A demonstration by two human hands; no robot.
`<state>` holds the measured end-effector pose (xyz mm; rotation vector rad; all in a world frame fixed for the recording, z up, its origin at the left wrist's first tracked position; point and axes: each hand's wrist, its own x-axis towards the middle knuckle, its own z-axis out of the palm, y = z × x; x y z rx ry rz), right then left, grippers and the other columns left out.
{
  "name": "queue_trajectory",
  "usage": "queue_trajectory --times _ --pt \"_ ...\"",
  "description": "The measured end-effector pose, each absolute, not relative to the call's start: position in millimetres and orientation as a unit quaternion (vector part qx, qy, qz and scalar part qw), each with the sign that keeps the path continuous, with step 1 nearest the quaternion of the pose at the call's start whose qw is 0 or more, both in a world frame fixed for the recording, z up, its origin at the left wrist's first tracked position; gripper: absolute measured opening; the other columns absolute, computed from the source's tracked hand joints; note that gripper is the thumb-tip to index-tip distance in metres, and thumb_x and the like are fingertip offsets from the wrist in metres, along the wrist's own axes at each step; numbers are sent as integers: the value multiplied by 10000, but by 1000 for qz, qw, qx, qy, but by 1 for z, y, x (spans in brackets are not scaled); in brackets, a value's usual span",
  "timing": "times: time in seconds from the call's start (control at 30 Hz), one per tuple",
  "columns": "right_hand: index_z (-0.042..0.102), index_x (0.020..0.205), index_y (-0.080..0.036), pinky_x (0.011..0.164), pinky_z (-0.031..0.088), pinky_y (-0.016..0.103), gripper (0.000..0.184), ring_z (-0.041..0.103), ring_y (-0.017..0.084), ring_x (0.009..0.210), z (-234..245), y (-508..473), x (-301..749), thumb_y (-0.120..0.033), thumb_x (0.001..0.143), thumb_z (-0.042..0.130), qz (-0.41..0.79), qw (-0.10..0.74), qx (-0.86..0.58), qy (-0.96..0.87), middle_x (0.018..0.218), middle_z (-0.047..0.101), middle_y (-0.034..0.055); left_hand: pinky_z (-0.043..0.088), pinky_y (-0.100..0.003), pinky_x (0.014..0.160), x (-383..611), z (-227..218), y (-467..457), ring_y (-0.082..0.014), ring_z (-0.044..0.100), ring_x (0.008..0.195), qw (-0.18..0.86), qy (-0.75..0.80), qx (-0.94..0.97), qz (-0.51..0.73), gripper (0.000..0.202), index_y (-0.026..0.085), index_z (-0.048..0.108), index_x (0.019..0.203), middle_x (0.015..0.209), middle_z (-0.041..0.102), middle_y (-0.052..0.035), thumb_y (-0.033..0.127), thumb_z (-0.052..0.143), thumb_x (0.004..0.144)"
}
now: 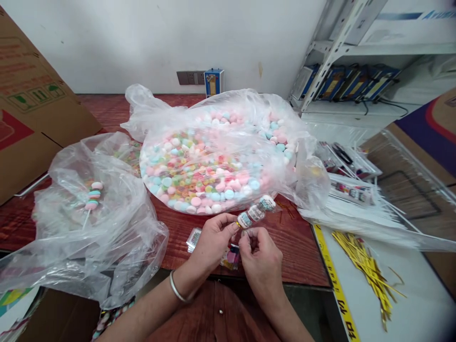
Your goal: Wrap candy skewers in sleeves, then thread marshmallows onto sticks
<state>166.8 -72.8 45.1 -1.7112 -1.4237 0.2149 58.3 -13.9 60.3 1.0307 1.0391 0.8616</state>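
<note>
My left hand [213, 241] pinches the lower end of a candy skewer in a clear printed wrapper [252, 215], which tilts up to the right. A bit of gold twist tie [237, 224] shows at its neck by my left fingertips. Close beside it, my right hand [261, 254] is closed, thumb against fingers; what sits in that pinch is too small to make out. Flat printed wrappers [194, 239] lie partly behind my left hand. Beyond both hands, pink, blue and white candies [221, 195] and gummy rings [182, 181] lie under clear plastic.
At left, an unwrapped candy skewer [94, 194] rests on a crumpled plastic bag [124, 213]. Gold twist ties [372, 270] lie on the white surface at right, near white sticks [352, 213]. A cardboard box [39, 104] stands left; a metal shelf [402, 49] stands back right.
</note>
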Motion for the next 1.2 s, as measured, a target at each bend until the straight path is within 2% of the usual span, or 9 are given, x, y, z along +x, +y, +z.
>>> queue_trajectory --times 0.13,0.27,0.47,0.57,0.63,0.7,0.8,1.03,1.2 --pt "602 889 -202 695 527 282 135 673 178 749 48 -71 171 -319 940 557 280 495 -659 -493 843 714 41 224 -165 454 62 61 -14 -36 331 471 782 396 284 389 312 111 674 776 538 475 57 335 837 632" --pt "622 1110 -178 758 548 316 272 696 199 838 54 -69 173 -374 925 587 390 505 -612 -467 1005 740 84 231 -152 460 65 60 -16 -24 320 478 787 395 260 397 369 111 670 792 576 495 55 349 870 592" --pt "628 833 -191 676 508 288 221 663 183 711 58 -67 173 -373 938 562 363 494 -633 -472 803 728 41 271 -168 476 64 50 -18 -47 333 500 745 387 361 405 300 125 660 905 596 472 67 393 730 791" --pt "604 795 -201 662 476 270 210 629 170 694 57 -67 177 -321 948 526 310 475 -641 -517 756 692 18 383 -201 526 57 49 -16 -93 455 558 646 415 520 375 229 141 659 1027 647 531 38 324 580 913" --pt "591 783 -202 633 444 258 202 604 163 683 56 -67 180 -296 945 514 264 450 -654 -547 746 669 13 504 -265 714 51 48 -16 -153 595 778 511 417 662 356 243 153 646 1125 845 645 -35 217 497 943" --pt "572 769 -203 601 412 251 200 580 157 665 56 -68 181 -283 941 509 233 432 -662 -566 731 642 8 519 -337 876 48 47 -17 -196 612 985 365 406 773 323 365 156 583 1266 1052 657 -101 121 418 943" --pt "551 756 -205 582 391 245 203 555 150 649 55 -69 181 -274 941 504 224 430 -658 -577 709 606 -1 540 -348 813 48 44 -21 -207 621 918 264 406 829 281 431 137 515 1344 1024 645 -113 100 355 946" --pt "597 831 -194 649 471 253 194 611 159 707 51 -65 177 -322 954 519 301 489 -626 -528 771 659 11 437 -238 663 60 57 -19 -138 551 705 491 429 667 360 277 155 692 1011 786 648 -5 230 427 984" --pt "648 896 -191 724 494 284 182 634 182 795 53 -62 175 -334 945 548 287 502 -632 -517 864 689 39 406 -234 661 60 60 -18 -135 512 710 512 420 648 377 280 146 710 985 774 625 -4 263 455 976"
